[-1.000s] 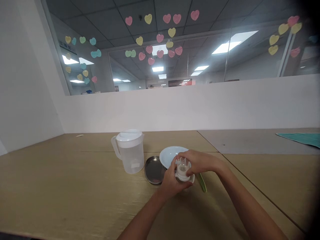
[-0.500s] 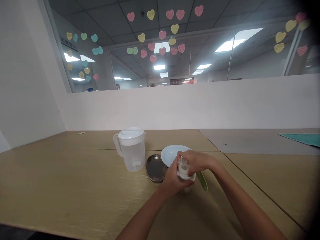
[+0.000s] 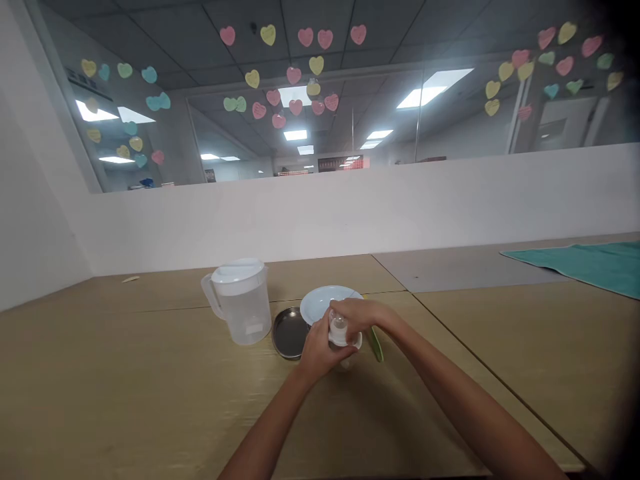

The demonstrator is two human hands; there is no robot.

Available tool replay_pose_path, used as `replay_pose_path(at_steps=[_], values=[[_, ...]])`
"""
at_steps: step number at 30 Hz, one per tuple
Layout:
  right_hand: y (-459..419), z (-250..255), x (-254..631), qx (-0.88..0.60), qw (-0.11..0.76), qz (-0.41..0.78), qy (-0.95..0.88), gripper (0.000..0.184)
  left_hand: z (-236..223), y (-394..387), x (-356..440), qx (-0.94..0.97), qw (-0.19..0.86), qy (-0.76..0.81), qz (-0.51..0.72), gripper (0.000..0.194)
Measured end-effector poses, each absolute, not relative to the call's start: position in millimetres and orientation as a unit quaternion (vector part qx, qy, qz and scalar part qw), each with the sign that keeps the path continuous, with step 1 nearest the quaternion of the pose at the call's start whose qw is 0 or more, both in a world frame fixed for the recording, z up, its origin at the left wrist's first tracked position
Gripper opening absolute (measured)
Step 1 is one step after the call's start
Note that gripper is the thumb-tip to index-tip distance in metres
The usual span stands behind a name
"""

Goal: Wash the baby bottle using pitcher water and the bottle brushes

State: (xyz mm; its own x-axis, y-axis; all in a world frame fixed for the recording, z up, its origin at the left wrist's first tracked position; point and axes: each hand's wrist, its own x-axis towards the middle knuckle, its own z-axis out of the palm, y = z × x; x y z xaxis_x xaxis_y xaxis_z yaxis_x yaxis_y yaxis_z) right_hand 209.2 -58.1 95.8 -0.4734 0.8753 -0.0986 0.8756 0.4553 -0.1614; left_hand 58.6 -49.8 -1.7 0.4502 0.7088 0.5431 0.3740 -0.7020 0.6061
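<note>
Both of my hands are around a small clear bottle with a white collar and a clear domed top. From the left, my left hand is wrapped about its body. My right hand grips the upper part at the collar, its fingers bent and partly hiding it. The bottle's lower part shows only faintly below the hands. Just behind them sits a white bowl, partly covered by my right hand. A dark metal dish lies left of the hands, and a green handle sticks out beneath my right wrist.
A lidded clear plastic pitcher stands left of the dish on the wooden table. Toward the back right lies a teal cloth. A small pale flat piece rests at the far left. A white wall bounds the table's back.
The view has swung to the right, so everything appears farther left and more of the teal cloth shows. Both hands keep their hold on the bottle.
</note>
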Motion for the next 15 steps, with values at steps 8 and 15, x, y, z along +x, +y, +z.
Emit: replay_pose_path(at_steps=[8, 15], values=[[-60.5, 97.0, 198.8, 0.57, 0.008, -0.134, 0.811, 0.065, -9.5, -45.8, 59.1, 0.828, 0.17, 0.35, 0.404, 0.067], [-76.0, 103.9, 181.9, 0.654, 0.015, -0.09, 0.751, 0.067, -9.0, -50.1, 64.7, 0.825, 0.138, 0.382, 0.393, 0.093]])
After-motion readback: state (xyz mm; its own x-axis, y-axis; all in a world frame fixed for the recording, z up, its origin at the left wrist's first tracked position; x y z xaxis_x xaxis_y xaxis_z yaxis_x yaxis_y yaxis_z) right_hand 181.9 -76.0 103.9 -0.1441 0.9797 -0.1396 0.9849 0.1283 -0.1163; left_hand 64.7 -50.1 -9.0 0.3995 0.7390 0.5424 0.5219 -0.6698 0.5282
